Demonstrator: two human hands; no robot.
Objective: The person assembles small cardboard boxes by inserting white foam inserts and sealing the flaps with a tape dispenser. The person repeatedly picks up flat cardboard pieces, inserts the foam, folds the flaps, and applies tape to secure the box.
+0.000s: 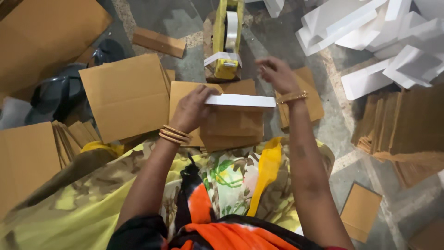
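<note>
My left hand [192,110] grips a flat white foam slab [240,100] by its left end, holding it level over a small brown cardboard box [231,127] on my lap. My right hand [276,74] hovers empty above and to the right of the slab, fingers loosely curled, blurred. It is near a yellow tape dispenser [226,34] with a white roll that stands on the floor just beyond the box. Flat cardboard pieces [182,90] lie under the box.
A folded cardboard sheet [127,95] lies to the left, more stacks [25,157] beside it. White foam pieces [379,32] are piled at the upper right. Bundled cardboard [407,129] stands on the right. A loose card [360,210] lies on the grey floor.
</note>
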